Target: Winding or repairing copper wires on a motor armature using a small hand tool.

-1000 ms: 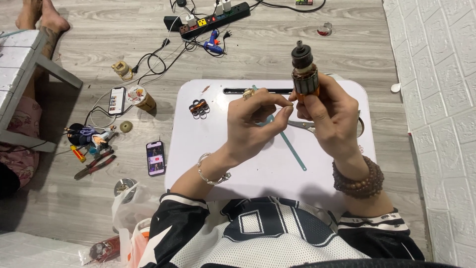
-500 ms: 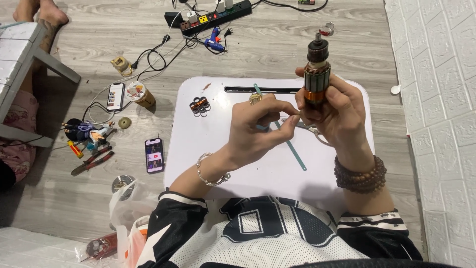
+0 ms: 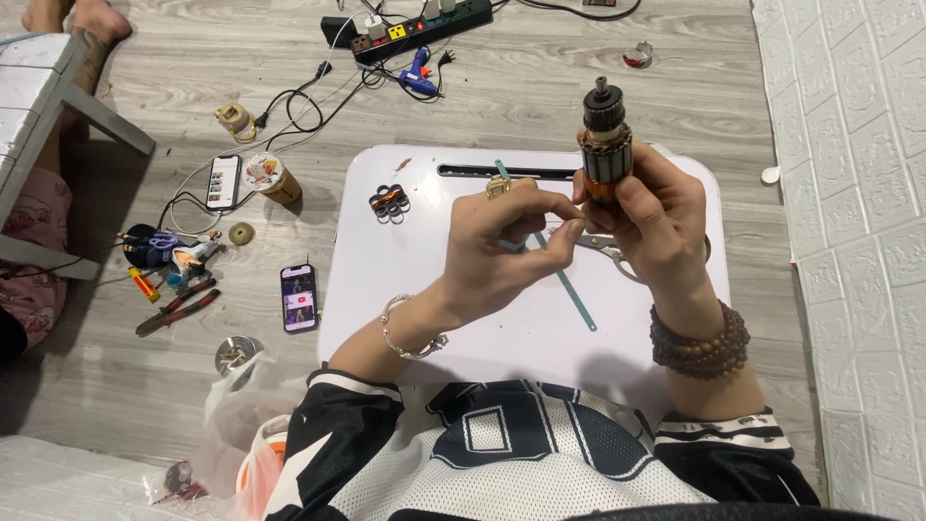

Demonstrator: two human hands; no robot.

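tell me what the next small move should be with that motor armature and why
Probably bring the left hand the last bit to the motor armature. The right hand holds it upright above the white lap table, and the left fingertips are pinched together right by its lower end, so the grip looks ready for fine work there.

armature (image 3: 606, 145) base: hidden in right hand (image 3: 656, 217) | scissors (image 3: 603, 249): mostly covered
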